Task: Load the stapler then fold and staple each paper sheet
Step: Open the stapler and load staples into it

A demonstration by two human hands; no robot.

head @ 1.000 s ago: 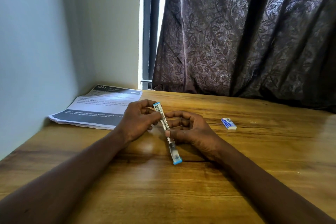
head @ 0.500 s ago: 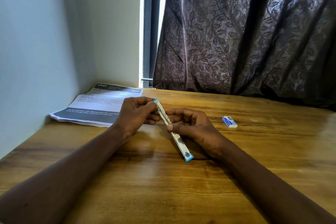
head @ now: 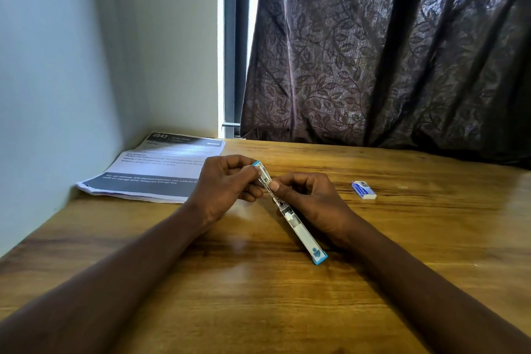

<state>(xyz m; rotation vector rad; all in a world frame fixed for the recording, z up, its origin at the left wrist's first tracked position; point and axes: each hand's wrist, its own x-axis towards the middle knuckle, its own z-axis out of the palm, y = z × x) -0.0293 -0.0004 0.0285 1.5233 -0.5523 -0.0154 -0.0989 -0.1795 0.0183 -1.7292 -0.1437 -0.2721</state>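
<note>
- Wood, brown and glossy, makes up the surface seen from the head view, with both bare forearms stretched over it.
- A white stapler with blue end caps is held between the two grips, opened out into one long strip with its metal channel facing up.
- The far blue-capped end of the stapler is held by the left grip, whose fingers and thumb are curled round it.
- The stapler's middle is pinched by the right grip, with the thumb pressed on top of the channel and the fingers curled beneath.
- Whether a strip of staples is held under that thumb cannot be told.
- From the right grip the stapler slopes down towards the person, and its near blue end is seen low beside the right wrist; contact with the surface cannot be told.
- A stack of printed paper sheets lies flat just beyond and to the outside of the left grip, partly hidden by it.
- A small blue-and-white staple box lies on the surface near the right grip, on its outer side, apart from it.
- A dark leaf-patterned curtain hangs beyond both grips, and a pale wall stands past the papers.
</note>
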